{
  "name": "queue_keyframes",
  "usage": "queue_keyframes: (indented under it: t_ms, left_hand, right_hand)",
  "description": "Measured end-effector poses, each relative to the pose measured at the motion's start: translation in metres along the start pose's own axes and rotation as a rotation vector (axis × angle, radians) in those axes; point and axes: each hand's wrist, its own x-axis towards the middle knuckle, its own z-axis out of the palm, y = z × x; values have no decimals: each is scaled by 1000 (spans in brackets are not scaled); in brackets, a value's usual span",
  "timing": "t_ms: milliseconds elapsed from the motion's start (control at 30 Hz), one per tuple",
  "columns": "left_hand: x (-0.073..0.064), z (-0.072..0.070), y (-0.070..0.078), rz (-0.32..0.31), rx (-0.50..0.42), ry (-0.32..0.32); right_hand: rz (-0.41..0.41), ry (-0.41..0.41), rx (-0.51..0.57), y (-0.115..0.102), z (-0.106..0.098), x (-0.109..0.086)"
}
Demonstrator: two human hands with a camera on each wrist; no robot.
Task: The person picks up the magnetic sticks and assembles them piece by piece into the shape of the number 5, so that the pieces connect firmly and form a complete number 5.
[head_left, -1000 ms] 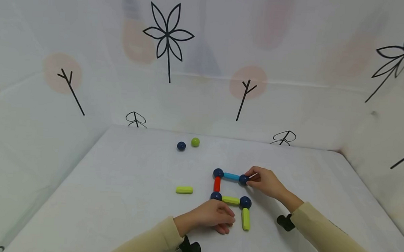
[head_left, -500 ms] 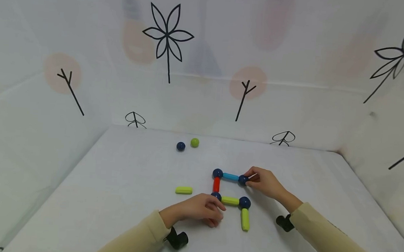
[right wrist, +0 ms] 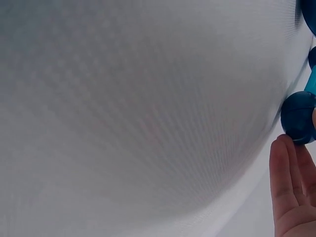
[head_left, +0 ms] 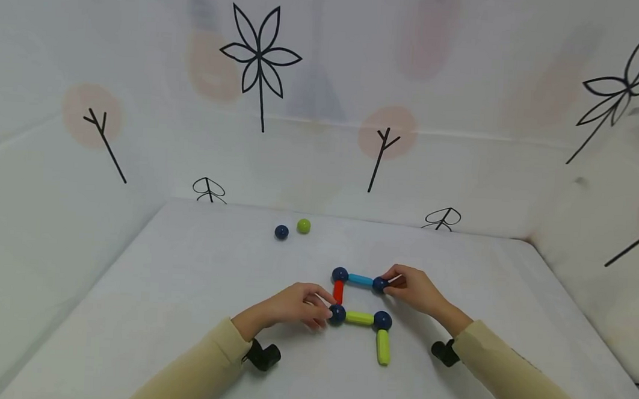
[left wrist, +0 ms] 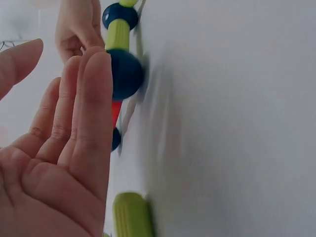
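Note:
A chain of magnetic balls and rods lies on the white table. A blue rod (head_left: pixel 360 280) joins two navy balls, and a red rod (head_left: pixel 339 292) leads down to a corner navy ball (head_left: pixel 337 314). From there a lime rod (head_left: pixel 359 318) reaches another navy ball (head_left: pixel 382 321), with a second lime rod (head_left: pixel 383 347) below. My right hand (head_left: pixel 414 292) pinches the end navy ball (right wrist: pixel 298 117) of the blue rod. My left hand (head_left: pixel 294 305) hovers with thumb apart and fingers extended, fingertips right at the corner ball (left wrist: pixel 126 74).
A loose lime rod (left wrist: pixel 132 215) lies near my left hand, hidden behind it in the head view. Farther back sit a loose navy ball (head_left: pixel 281 232) and a green ball (head_left: pixel 304 226). Patterned white cloth (head_left: pixel 310 163) stands behind and beside the table.
My left hand has moved left and away from me, from beside the lower lime rod to the corner ball, covering the loose lime rod. My right hand keeps its pinch on the end ball.

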Motion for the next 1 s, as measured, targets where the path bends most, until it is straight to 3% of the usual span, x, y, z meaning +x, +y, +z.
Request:
queue_keyframes:
  t_ms: [433,833,1000]
  left_hand:
    - [14,-40,0,46,6,202]
    - [30,-67,1,30,-15,506]
    - [37,-76,2,-3,-134,656]
  right_hand:
    - [16,-2,3,0,-1,2]
    - [34,-8,9,-1,0,2]
    - [38,-9,11,-2,0,1]
